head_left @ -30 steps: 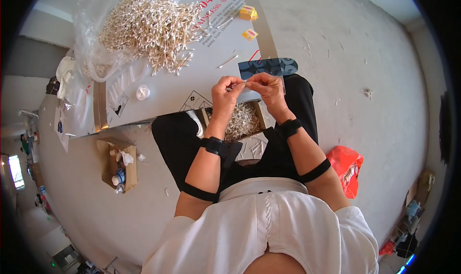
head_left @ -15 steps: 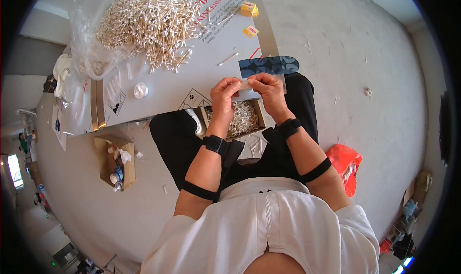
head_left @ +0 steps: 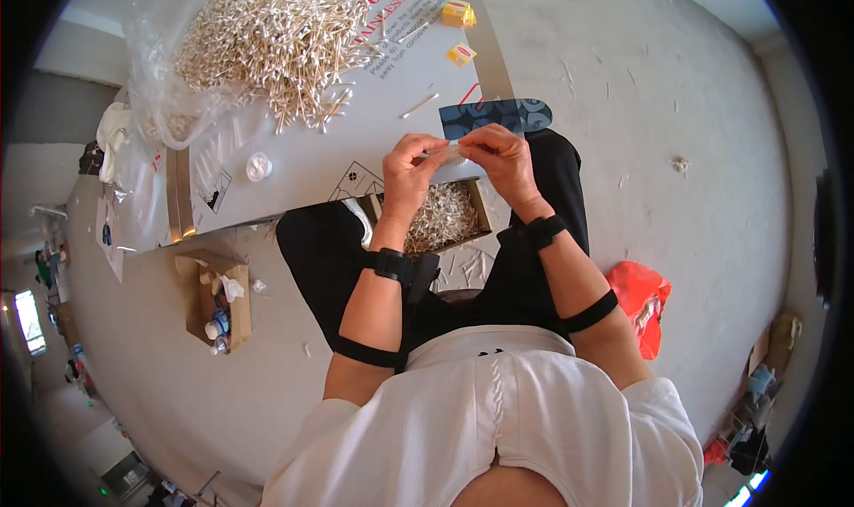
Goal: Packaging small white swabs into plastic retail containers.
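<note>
Over the near edge of the table (head_left: 302, 164), the left hand (head_left: 408, 167) and the right hand (head_left: 505, 162) pinch a small pale piece (head_left: 455, 153), too small to identify, between their fingertips. A cotton swab pile (head_left: 276, 58) lies on the table's far left; an open box (head_left: 481, 206) of swabs sits just off its near edge.

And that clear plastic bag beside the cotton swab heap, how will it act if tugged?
The clear plastic bag looks floppy, its thin film crumpled. Tugging could probably drag or scatter the cotton swabs, heaped loose against it.
</note>
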Motion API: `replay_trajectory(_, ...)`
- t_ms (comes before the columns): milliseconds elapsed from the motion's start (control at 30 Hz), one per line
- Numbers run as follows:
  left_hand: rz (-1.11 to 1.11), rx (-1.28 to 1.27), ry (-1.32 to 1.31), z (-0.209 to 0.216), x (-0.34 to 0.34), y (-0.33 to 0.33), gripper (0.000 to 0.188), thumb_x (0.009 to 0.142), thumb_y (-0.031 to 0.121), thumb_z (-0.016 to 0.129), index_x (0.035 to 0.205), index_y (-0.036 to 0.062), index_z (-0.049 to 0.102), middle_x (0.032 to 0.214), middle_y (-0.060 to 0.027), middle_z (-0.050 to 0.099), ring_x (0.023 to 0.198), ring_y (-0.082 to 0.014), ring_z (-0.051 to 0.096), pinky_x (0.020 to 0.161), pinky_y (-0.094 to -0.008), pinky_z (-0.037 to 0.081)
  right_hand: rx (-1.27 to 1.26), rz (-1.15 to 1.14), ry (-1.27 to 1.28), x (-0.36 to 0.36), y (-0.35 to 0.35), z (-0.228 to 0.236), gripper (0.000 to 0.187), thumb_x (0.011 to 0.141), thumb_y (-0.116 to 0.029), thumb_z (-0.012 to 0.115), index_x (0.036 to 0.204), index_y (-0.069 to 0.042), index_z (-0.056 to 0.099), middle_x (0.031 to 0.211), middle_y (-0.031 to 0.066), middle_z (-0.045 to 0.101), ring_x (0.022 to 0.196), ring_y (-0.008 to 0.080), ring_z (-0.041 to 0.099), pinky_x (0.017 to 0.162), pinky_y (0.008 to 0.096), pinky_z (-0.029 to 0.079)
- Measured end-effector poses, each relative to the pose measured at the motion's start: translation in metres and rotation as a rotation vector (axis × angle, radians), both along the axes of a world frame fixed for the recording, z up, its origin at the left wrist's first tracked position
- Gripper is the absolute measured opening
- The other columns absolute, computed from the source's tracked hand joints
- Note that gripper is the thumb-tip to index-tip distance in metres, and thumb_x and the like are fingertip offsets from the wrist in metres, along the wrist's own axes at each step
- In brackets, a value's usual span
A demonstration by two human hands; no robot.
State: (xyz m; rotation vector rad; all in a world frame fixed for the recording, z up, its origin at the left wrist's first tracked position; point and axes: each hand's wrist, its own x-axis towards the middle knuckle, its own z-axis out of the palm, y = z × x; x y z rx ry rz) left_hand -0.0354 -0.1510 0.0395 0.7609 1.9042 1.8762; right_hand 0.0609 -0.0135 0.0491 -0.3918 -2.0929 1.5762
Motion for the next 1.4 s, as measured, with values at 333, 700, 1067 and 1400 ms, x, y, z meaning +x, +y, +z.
replay_trajectory(333,0.138,-0.308,1.198,0.019,-0.011,-0.002,0.013,0.064,0.004,0.062,0.076,0.0066,0.056,0.078,-0.0052,0.05,0.075,-0.0243,0.05,0.064,-0.0351,0.044,0.675,-0.168,0.15,-0.015,-0.009,0.017,0.015,0.066,0.0,0.065,0.079,-0.006,0.061,0.079,0.0054,0.055,0.07,0.0243,0.057,0.062,0.0331,0.048)
replay_trajectory(700,-0.028,-0.467,0.996,-0.013,0.009,-0.025,0.044,0.068,0.006,0.063,0.112,0.0081,0.055,0.119,-0.009,0.051,0.111,-0.0275,0.048,0.093,-0.0391,0.038,0.908,0.081,-0.056,0.0,-0.02,-0.032,0.009,0.065,-0.008,0.057,0.073,-0.008,0.052,0.075,0.0062,0.048,0.072,0.0244,0.054,0.062,0.0355,0.046)
replay_trajectory(1067,-0.365,-0.785,1.025,-0.007,-0.007,-0.022,0.074,0.078,0.035,0.063,0.14,0.0126,0.03,0.147,-0.0043,0.027,0.137,-0.02,0.021,0.111,-0.0472,0.013,0.93,0.131,-0.069,-0.003,-0.018,-0.033,0.013,0.063,-0.01,0.058,0.073,-0.007,0.051,0.075,0.0067,0.049,0.073,0.0255,0.054,0.064,0.0358,0.047)
replay_trajectory(1400,-0.249,-0.58,0.877,-0.007,-0.002,-0.025,0.07,0.069,0.009,0.069,0.133,0.013,0.041,0.136,-0.0062,0.041,0.129,-0.0249,0.035,0.107,-0.0423,0.025,0.899,0.098,-0.057,-0.007,-0.017,-0.035,0.009,0.066,-0.009,0.055,0.071,-0.006,0.05,0.075,0.0077,0.048,0.071,0.0268,0.054,0.062,0.0368,0.046)
